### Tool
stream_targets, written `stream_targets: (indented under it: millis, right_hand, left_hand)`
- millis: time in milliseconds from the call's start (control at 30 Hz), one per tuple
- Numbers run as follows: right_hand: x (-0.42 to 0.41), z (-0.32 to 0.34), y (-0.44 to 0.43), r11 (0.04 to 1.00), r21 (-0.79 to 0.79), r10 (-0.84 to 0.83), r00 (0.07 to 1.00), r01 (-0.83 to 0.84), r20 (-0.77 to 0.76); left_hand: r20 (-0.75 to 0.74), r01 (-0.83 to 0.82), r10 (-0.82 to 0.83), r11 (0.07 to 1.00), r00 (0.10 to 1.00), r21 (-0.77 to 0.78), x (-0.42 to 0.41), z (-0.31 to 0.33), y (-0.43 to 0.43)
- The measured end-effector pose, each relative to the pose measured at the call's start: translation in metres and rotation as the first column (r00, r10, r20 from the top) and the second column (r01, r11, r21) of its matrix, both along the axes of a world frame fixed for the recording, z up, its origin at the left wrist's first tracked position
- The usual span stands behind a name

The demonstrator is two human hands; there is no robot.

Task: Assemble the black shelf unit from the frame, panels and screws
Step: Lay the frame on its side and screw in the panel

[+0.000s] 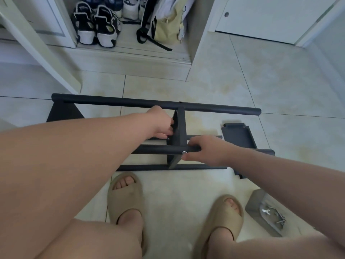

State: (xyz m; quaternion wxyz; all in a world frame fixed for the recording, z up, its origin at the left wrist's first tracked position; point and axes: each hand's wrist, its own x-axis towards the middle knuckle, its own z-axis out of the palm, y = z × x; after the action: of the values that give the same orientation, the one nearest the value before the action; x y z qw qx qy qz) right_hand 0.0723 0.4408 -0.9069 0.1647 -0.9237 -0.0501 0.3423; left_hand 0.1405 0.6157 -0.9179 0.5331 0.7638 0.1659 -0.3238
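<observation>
The black frame (156, 104) lies flat on the pale tiled floor (224, 81), directly in front of the person's feet. Beyond its far tube (214, 109) there is open tile up to the step of a cupboard, where sport shoes (95, 27) and a yellow bag (168, 25) stand. At the left, the edge of an open white cupboard door (37, 47) comes down close to the frame's left end. At the right, a loose panel (238, 136) lies on the floor just beside the frame, and more bare tile follows behind it. Near the right foot lies a grey pad (255, 204) carrying a clear bag with loose screws (280, 220) and a small flat wrench (266, 211). Two beige slippers (126, 195) stand just before the nearest tube.

The frame is matt black – long round tubes running left to right, joined in the middle by a cross panel (180, 128) that stands on its edge between them. A silver screw (184, 152) sits in the near tube (158, 149), where the panel meets it.

The left hand (160, 122) holds the cross panel from its left side, fingers curled at the panel's edge. The right hand (203, 150) grips the near tube just right of the screw – fingers wrapped over the top, the thumb below and almost touching the screw head.
</observation>
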Motion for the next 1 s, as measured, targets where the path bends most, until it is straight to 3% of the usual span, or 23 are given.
stream_targets:
  millis: [100, 167, 233, 433, 600, 800, 1000]
  right_hand:
    - [0.005, -0.003, 0.002, 0.999, 0.026, 0.026, 0.999, -0.027, 0.032]
    - [0.007, -0.005, 0.001, 0.999, 0.045, 0.01, 1.0, -0.011, 0.025]
    - [0.007, -0.008, -0.001, 0.998, 0.063, -0.022, 0.999, 0.02, 0.039]
    - [0.003, -0.017, -0.008, 0.994, 0.112, -0.036, 0.981, 0.014, 0.191]
    - [0.008, -0.025, -0.013, 0.99, -0.027, 0.142, 0.929, -0.141, 0.341]
    - [0.023, -0.03, -0.018, 0.945, -0.237, 0.307, 0.865, -0.226, 0.397]
    - [0.029, -0.037, -0.019, 0.935, -0.248, 0.335, 0.859, -0.253, 0.387]
  left_hand:
    - [-0.09, 0.267, -0.26, 0.961, 0.961, 0.072, -0.007, -0.009, -0.006]
    - [-0.11, 0.346, -0.334, 0.931, 0.936, 0.118, -0.008, -0.013, -0.01]
    - [-0.108, 0.364, -0.351, 0.918, 0.93, 0.159, -0.007, -0.017, -0.011]
    - [-0.169, 0.45, -0.432, 0.889, 0.886, 0.086, -0.003, -0.024, -0.006]
    - [-0.174, 0.496, -0.483, 0.867, 0.858, 0.039, -0.001, -0.026, -0.002]
    - [-0.18, 0.542, -0.536, 0.84, 0.825, -0.02, 0.002, -0.029, 0.003]
    - [-0.15, 0.564, -0.571, 0.821, 0.807, -0.092, 0.005, -0.037, 0.008]
